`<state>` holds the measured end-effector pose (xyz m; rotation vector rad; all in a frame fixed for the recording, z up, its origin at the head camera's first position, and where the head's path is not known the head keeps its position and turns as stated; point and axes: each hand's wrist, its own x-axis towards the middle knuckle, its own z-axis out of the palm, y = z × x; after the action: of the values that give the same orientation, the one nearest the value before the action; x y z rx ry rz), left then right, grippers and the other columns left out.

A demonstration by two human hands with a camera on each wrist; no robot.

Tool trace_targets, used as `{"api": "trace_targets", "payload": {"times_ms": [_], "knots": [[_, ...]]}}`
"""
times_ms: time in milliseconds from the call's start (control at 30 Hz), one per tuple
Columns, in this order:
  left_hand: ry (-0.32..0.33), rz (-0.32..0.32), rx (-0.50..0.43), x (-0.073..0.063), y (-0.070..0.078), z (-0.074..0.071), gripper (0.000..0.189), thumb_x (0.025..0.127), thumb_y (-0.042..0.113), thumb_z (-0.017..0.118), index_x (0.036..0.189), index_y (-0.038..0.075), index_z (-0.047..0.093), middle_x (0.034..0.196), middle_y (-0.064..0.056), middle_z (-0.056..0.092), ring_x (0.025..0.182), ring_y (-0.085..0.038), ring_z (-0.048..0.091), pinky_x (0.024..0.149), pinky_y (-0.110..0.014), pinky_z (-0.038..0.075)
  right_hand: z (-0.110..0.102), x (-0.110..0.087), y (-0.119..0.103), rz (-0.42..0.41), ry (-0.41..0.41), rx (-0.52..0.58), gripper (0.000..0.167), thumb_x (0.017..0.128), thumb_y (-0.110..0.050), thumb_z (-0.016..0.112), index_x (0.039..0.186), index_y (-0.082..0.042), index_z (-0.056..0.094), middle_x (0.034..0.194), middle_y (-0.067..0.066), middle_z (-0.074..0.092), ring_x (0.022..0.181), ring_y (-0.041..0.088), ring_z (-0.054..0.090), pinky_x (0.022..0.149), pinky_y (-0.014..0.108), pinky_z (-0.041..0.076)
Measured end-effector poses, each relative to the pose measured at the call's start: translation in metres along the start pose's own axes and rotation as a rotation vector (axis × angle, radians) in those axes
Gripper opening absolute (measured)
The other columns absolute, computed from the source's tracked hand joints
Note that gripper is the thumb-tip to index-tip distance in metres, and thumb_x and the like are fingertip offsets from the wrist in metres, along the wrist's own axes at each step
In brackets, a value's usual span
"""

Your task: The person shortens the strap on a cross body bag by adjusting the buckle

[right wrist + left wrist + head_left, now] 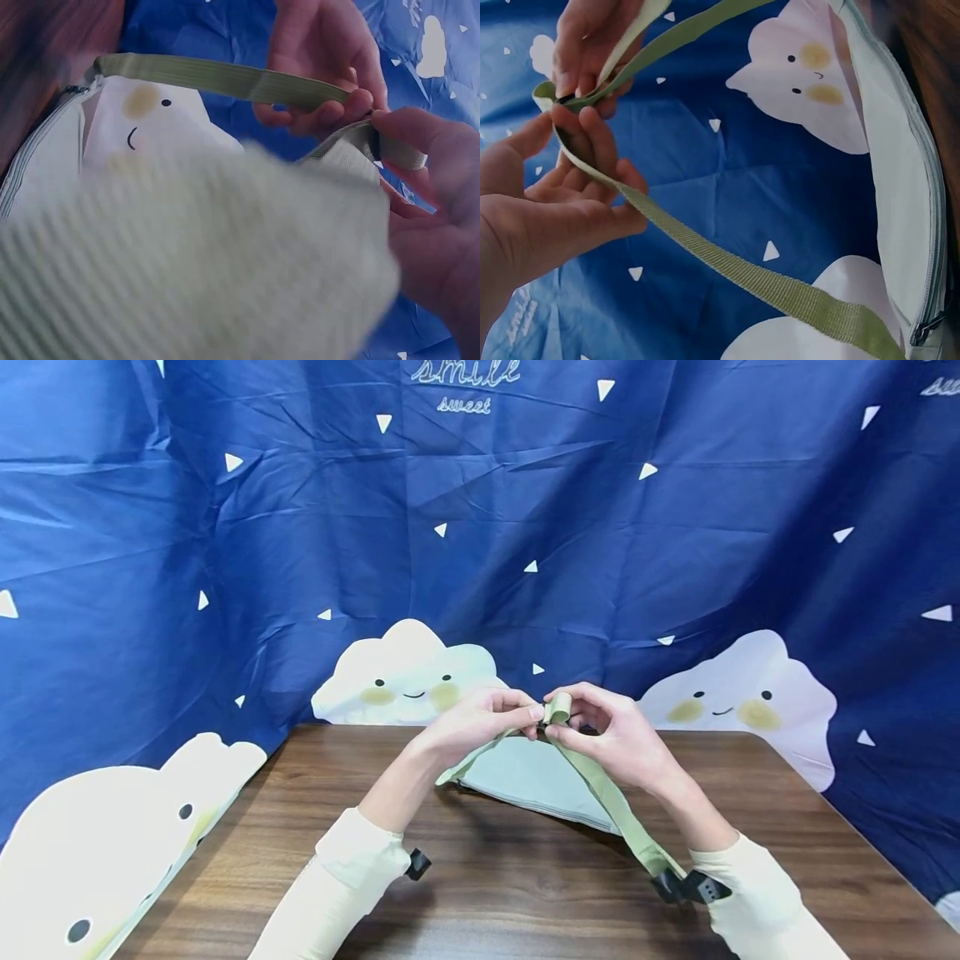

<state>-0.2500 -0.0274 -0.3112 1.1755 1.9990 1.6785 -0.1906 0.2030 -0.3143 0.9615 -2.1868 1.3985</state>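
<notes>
A pale mint zippered bag (517, 774) lies on the table, with its light green webbing strap (606, 793) raised in front of me. My left hand (486, 723) pinches the strap between thumb and fingers. Close beside it, my right hand (618, 739) pinches the strap at a small dark slider (374, 142), where the webbing folds into a short loop (558, 707). Fingers cover part of the slider. The bag's zipper (934, 195) shows along one edge in the left wrist view. Blurred webbing blocks much of the right wrist view.
Beneath the bag is a brown wooden table (480, 902). A blue curtain (480, 527) with white triangles and smiling clouds hangs behind it. Dark wrist cameras (418, 864) are worn on both forearms, and the strap passes close by the right one.
</notes>
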Motion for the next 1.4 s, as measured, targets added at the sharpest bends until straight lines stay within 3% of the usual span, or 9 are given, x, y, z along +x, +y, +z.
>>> {"api": "trace_targets", "payload": {"times_ms": [300,500,667,1067,1200,1400], "knots": [[0.085,-0.003,-0.193,0.0,0.003,0.0,0.015,0.097,0.012,0.061,0.095,0.0,0.069,0.084,-0.007,0.064,0.086,-0.018,0.061,0.093,-0.034,0.049,-0.006,0.006,0.005,0.129,-0.094,0.232,0.038,0.092,0.007,0.071,0.129,0.003,0.062,0.111,0.022,0.069,0.1,0.029,0.07,0.081,0.033,0.057],[0.123,-0.015,-0.213,0.001,0.004,0.0,0.014,0.096,0.009,0.059,0.088,0.005,0.069,0.086,-0.006,0.063,0.085,-0.022,0.06,0.091,-0.033,0.048,-0.01,0.003,0.005,0.213,-0.143,0.313,0.035,0.093,0.003,0.072,0.127,0.004,0.064,0.112,0.023,0.07,0.103,0.029,0.069,0.083,0.037,0.056],[0.177,0.004,-0.226,-0.001,0.007,-0.005,0.016,0.097,0.011,0.058,0.086,0.006,0.068,0.091,-0.005,0.061,0.089,-0.027,0.058,0.09,-0.031,0.046,-0.012,0.002,0.005,0.27,-0.18,0.293,0.036,0.092,-0.001,0.073,0.127,0.002,0.065,0.112,0.021,0.071,0.103,0.03,0.069,0.083,0.038,0.057],[0.275,0.103,-0.273,-0.008,0.017,-0.028,0.019,0.094,0.008,0.056,0.077,0.007,0.064,0.07,-0.005,0.051,0.075,-0.02,0.051,0.081,-0.028,0.04,-0.014,0.005,0.012,0.198,-0.215,0.203,0.029,0.094,0.0,0.071,0.123,-0.001,0.069,0.106,0.017,0.073,0.097,0.028,0.07,0.081,0.034,0.056],[0.28,0.1,-0.237,-0.008,0.017,-0.029,0.017,0.095,0.009,0.057,0.081,0.008,0.066,0.074,-0.004,0.056,0.077,-0.019,0.054,0.081,-0.029,0.041,-0.015,0.005,0.013,0.185,-0.213,0.155,0.029,0.094,0.0,0.071,0.123,0.0,0.069,0.106,0.015,0.073,0.099,0.028,0.07,0.082,0.032,0.056],[0.265,0.071,-0.066,-0.009,0.019,-0.02,0.014,0.099,0.016,0.063,0.096,0.006,0.072,0.085,-0.006,0.065,0.092,-0.023,0.06,0.097,-0.041,0.044,-0.015,0.003,0.002,0.183,-0.158,0.04,0.037,0.096,-0.008,0.072,0.132,-0.006,0.064,0.116,0.009,0.07,0.105,0.026,0.067,0.085,0.031,0.054]]}}
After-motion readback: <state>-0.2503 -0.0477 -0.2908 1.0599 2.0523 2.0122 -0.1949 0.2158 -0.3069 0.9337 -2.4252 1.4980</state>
